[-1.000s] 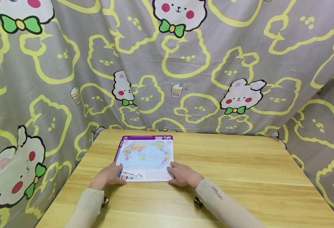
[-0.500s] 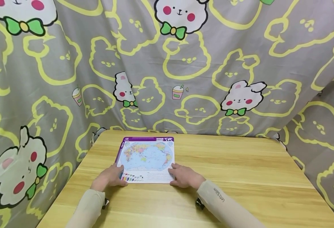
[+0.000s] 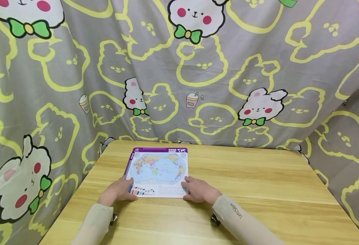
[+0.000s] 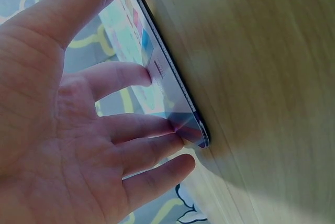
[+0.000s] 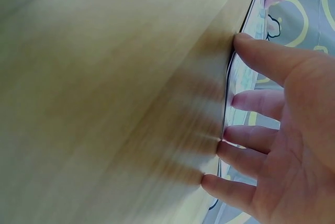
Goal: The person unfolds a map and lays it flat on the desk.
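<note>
Symmetrically posed, a person's left hand (image 3: 117,190) and right hand (image 3: 199,190) rest well apart at the near corners of a world map board (image 3: 156,170), fingers extended against its sides rather than curled round them. Thumbs point inward along the near edge; the left index fingertip touches the printed face. Forearms angle in from the near side, the left sleeve (image 3: 95,217) and the right sleeve (image 3: 240,217) both pale beige, the latter lettered "Let's Slim." The board lies left of center on a wood-grain table (image 3: 259,190), its purple header toward the far edge. Beyond hangs a gray curtain (image 3: 210,88) printed with yellow outlines and white rabbits in green bows.
</note>
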Motion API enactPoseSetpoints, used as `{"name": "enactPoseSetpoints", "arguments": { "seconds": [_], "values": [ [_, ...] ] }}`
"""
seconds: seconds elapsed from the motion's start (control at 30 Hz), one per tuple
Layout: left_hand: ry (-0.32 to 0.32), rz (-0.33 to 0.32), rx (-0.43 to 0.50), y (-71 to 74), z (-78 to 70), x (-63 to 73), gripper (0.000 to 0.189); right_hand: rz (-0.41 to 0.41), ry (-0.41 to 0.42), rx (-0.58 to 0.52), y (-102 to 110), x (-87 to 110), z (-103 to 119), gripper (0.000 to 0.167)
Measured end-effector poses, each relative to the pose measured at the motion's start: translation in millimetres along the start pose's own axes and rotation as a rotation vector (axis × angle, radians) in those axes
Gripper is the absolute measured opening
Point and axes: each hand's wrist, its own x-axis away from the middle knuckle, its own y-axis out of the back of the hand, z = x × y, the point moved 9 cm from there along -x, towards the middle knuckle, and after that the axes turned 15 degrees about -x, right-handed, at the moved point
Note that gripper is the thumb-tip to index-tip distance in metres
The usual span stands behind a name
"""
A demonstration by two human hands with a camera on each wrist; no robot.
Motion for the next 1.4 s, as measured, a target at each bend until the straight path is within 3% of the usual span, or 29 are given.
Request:
{"name": "enactPoseSetpoints", "arguments": {
  "seconds": [1.4],
  "values": [
    [0.000, -0.010, -0.014, 2.0, -11.6, 5.1, 0.084, -0.009, -0.012, -0.023, 0, 7.0, -6, 0.059]
  ]
}}
